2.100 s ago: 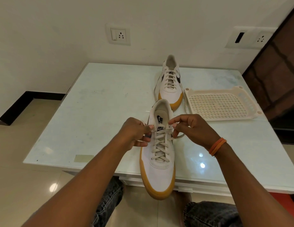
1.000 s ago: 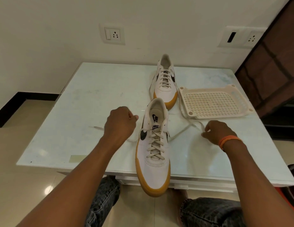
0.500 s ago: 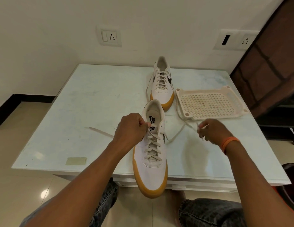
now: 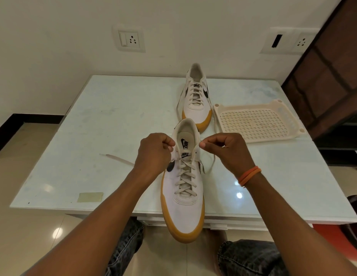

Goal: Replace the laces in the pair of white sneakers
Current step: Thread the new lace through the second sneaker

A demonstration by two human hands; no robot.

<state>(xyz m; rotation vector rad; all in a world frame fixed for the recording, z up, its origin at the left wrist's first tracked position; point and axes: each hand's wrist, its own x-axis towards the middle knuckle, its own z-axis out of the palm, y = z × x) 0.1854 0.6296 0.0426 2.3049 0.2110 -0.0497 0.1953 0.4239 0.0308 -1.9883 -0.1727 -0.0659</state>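
two white sneakers on a pale table (image 4: 106, 116): near sneaker (image 4: 184, 198) at centre frame, far sneaker (image 4: 196, 100) above it beside one cream tray (image 4: 253, 122). left hand (image 4: 153, 154) and right hand (image 4: 226, 151) each pinch a lace end (image 4: 208, 164) with curled fingers at the near sneaker's collar.

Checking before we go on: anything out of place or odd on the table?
Yes: the near sneaker sticks toe-first past the table edge. The far sneaker's lace ends hang untied beside it.
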